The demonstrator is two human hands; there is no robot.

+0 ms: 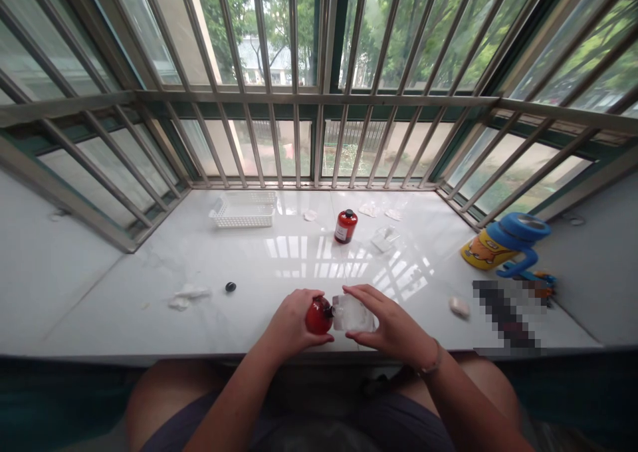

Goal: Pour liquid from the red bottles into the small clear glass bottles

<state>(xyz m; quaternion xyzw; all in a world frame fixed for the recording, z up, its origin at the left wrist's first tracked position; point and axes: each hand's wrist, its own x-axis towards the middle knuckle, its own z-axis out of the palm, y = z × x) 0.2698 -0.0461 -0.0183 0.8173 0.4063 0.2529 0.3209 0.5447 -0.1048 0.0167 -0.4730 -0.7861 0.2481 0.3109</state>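
My left hand (pixel 299 319) is wrapped round a red bottle (pixel 318 316) with a black neck, tipped to the right. In my right hand (pixel 381 316) is a clear bottle (pixel 353 314), lying sideways with its mouth toward the red one. The two necks meet or nearly meet; I cannot tell whether they touch. Both bottles are just above the front part of the white counter (pixel 279 266). A small black cap (pixel 230 286) lies on the counter left of my hands. Farther back stands a second red bottle (pixel 345 226), upright, with a black cap and a white label.
A white plastic basket (pixel 244 211) sits at the back left. Crumpled plastic (pixel 189 295) lies at left, a clear plastic piece (pixel 385 239) behind my right hand. At right are a blue and yellow tumbler (pixel 503 242) and a pale stone-like object (pixel 459 307). Metal window bars (pixel 319 96) close the back.
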